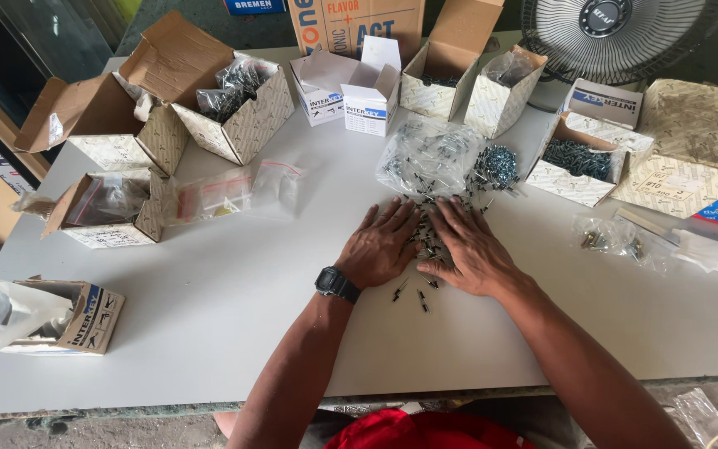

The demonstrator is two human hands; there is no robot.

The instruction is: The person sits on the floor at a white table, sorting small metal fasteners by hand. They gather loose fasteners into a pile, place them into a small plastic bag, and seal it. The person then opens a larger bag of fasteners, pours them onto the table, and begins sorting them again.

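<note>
Two hands lie flat on the white table [209, 316], palms down, fingers spread and gripping nothing. The left hand [382, 245], with a black wristwatch [336, 284] on its wrist, and the right hand [471, 249] rest side by side on a loose pile of small dark screws [427, 237], which sits between and partly beneath them near the table's centre. A few stray screws [413, 293] lie just beside the hands at 6 o'clock. At 12 o'clock from the hands, touching the pile's far edge, is a clear plastic bag of screws [425, 158], and just beside it at 1 o'clock a small heap of bluish screws [496, 166]. An open cardboard box of screws [579, 170] stands at 2 o'clock. At 3 o'clock, well apart, lies a small clear bag of fasteners [617, 237]. Two white boxes [351, 91] stand open at 11 o'clock, with larger open cartons [243, 108] farther along at 10 o'clock. Flat empty clear bags [234, 191] lie at 9 to 10 o'clock, next to another open box [114, 208]. A fan [617, 33] stands at the far edge at 1 o'clock.
</note>
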